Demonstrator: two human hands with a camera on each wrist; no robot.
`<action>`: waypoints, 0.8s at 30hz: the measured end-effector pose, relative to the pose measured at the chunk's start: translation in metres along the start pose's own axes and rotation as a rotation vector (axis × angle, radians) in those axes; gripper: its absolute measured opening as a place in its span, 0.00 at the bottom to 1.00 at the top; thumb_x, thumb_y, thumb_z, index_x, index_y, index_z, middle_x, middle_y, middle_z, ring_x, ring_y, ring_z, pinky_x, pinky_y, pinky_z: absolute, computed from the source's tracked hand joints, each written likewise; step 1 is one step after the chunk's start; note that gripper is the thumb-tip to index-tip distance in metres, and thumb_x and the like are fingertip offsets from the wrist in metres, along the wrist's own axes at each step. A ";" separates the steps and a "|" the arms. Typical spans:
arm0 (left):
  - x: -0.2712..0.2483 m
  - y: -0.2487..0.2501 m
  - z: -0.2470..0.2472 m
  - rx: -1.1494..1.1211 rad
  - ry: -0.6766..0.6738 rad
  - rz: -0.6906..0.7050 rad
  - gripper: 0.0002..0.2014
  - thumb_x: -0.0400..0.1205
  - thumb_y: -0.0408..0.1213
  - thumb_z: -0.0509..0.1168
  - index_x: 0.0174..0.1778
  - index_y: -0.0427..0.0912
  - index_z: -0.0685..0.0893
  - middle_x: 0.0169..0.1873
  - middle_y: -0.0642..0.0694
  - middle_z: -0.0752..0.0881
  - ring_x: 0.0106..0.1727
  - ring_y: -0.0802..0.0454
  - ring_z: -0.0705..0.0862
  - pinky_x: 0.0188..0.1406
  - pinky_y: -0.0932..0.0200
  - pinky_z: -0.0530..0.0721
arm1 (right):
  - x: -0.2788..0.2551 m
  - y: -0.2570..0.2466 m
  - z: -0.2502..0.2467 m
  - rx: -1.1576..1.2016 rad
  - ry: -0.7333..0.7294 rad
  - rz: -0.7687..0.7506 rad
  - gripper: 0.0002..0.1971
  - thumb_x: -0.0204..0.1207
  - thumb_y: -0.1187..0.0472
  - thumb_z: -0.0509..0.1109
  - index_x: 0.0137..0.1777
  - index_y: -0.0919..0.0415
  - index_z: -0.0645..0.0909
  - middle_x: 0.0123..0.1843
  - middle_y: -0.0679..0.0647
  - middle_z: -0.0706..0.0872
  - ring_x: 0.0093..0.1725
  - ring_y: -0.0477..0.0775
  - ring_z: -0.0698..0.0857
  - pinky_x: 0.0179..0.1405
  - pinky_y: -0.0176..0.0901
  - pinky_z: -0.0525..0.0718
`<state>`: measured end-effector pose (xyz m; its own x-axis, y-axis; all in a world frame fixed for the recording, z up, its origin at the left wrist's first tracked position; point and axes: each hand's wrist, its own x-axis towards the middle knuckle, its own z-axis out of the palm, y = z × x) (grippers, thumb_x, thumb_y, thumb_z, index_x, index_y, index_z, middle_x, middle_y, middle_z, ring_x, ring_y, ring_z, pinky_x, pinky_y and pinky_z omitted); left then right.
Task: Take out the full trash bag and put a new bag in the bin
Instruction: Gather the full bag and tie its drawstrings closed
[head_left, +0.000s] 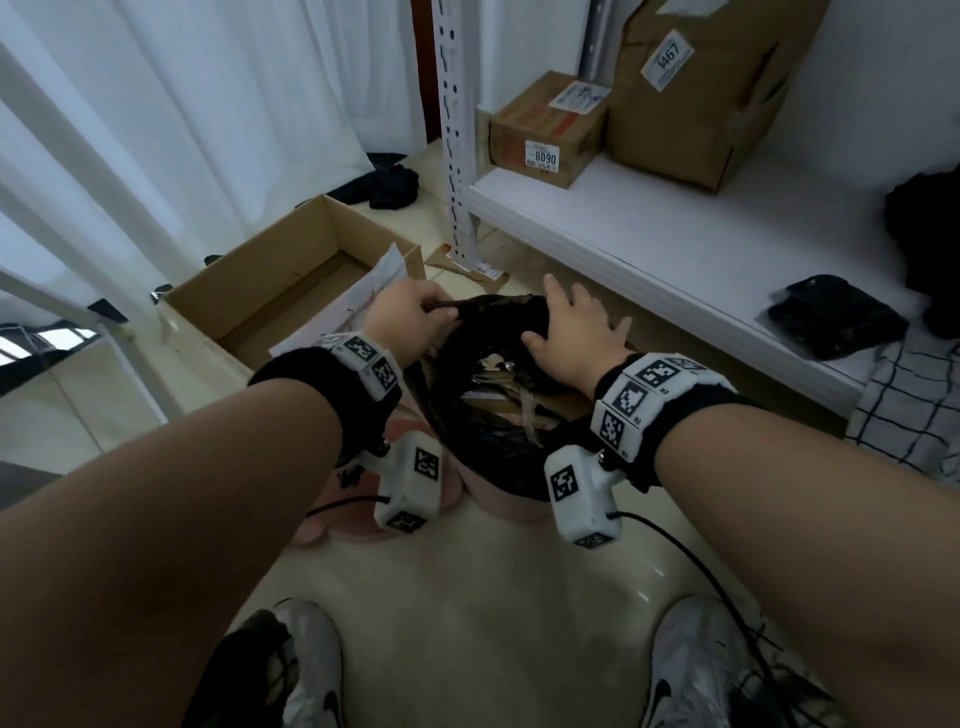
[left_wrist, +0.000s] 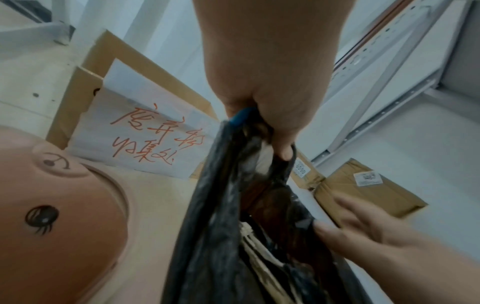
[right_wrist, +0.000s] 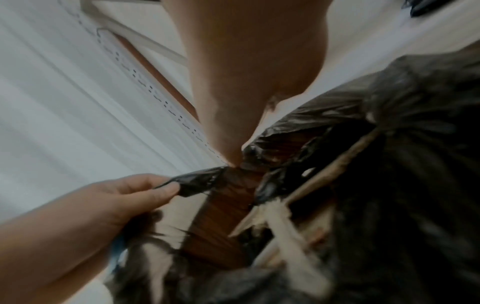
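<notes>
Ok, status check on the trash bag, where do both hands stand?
Left hand pinches the trash bag rim. Right hand spread on the far rim, fingers straight. Bag full, still in the pink bin. Cardboard box beside it, nothing blocking.

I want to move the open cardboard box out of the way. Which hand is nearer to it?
Left. The left hand pinches the trash bag rim right beside the open cardboard box; the right hand rests on the bag's far side.

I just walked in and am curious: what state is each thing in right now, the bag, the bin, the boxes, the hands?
Black trash bag: full, mouth open, in the bin.
Pink bin: upright, bag inside.
Floor cardboard box: open.
Shelf boxes: closed.
Left hand: pinching the bag's edge.
Right hand: fingers spread on the bag's rim.
</notes>
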<state>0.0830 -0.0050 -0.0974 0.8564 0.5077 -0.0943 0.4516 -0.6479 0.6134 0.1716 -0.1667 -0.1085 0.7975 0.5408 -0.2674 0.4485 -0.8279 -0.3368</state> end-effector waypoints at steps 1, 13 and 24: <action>-0.003 0.004 -0.002 -0.002 -0.014 0.051 0.08 0.82 0.36 0.64 0.50 0.37 0.86 0.41 0.47 0.82 0.42 0.53 0.80 0.36 0.66 0.73 | 0.000 -0.005 -0.004 -0.002 0.024 -0.103 0.37 0.80 0.50 0.62 0.83 0.47 0.45 0.86 0.57 0.48 0.85 0.63 0.48 0.79 0.74 0.45; -0.013 0.004 -0.040 0.315 -0.079 -0.066 0.10 0.82 0.38 0.64 0.39 0.36 0.74 0.42 0.40 0.79 0.53 0.38 0.81 0.48 0.53 0.76 | -0.006 -0.034 -0.033 -0.290 0.020 -0.363 0.13 0.81 0.50 0.63 0.57 0.57 0.80 0.59 0.55 0.84 0.64 0.58 0.79 0.72 0.56 0.61; -0.005 -0.004 -0.010 0.266 -0.195 -0.068 0.29 0.76 0.53 0.70 0.66 0.36 0.77 0.55 0.39 0.83 0.56 0.43 0.81 0.51 0.52 0.81 | -0.021 0.042 -0.023 -0.094 0.064 0.013 0.22 0.76 0.58 0.64 0.70 0.59 0.68 0.69 0.66 0.68 0.68 0.72 0.72 0.69 0.64 0.74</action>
<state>0.0741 0.0004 -0.0915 0.8424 0.4532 -0.2916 0.5366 -0.7550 0.3768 0.1826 -0.2163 -0.0965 0.8266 0.5214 -0.2119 0.4709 -0.8470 -0.2468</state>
